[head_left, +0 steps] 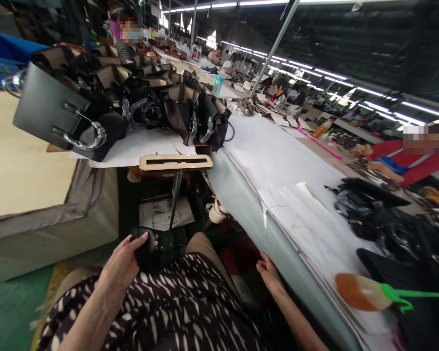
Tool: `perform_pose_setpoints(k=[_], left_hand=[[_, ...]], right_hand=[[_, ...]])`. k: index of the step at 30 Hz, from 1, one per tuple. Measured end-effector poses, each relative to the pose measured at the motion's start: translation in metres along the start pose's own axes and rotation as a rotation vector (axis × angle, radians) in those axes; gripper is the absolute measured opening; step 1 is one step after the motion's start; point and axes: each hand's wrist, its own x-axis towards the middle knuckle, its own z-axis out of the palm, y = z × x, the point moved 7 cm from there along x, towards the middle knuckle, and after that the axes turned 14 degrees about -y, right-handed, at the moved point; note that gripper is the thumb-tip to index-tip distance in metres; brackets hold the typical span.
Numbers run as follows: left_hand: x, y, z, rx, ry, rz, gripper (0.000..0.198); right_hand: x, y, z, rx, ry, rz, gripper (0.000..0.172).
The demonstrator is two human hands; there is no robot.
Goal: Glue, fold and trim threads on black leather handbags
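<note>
My left hand (122, 261) is closed around a small black object (145, 249) above my lap, the thumb lying on its top. What kind of thing it is does not show clearly. Low beside the worktable's padded side, my right hand (269, 274) has its fingers loosely bent and apart, with nothing visible in them. In front of my knees stands a narrow slotted frame (175, 167) on a dark post. Beyond it, several black handbags (47, 105) with plastic-wrapped handles crowd a paper-covered surface.
The white-topped worktable (278, 151) runs along my right. On it are a glue bottle (364, 292) with a green nozzle and more black bags (395, 229). A cream-topped table (25, 165) stands left. A thread spool (217, 213) sits below. A person in red (420, 158) works across the table.
</note>
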Motion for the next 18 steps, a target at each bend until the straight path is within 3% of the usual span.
perform_pose_setpoints(k=[4, 12, 18], left_hand=[[-0.001, 0.004, -0.006, -0.026, -0.012, 0.039, 0.012], [-0.007, 0.009, -0.02, -0.15, -0.051, 0.204, 0.029], [-0.003, 0.008, -0.05, -0.283, 0.029, 0.244, 0.026]], right_hand=[[0.003, 0.005, 0.003, 0.057, -0.014, 0.018, 0.072], [0.008, -0.016, 0.017, -0.006, -0.143, -0.028, 0.087], [-0.001, -0.027, 0.014, -0.176, -0.225, -0.017, 0.078]])
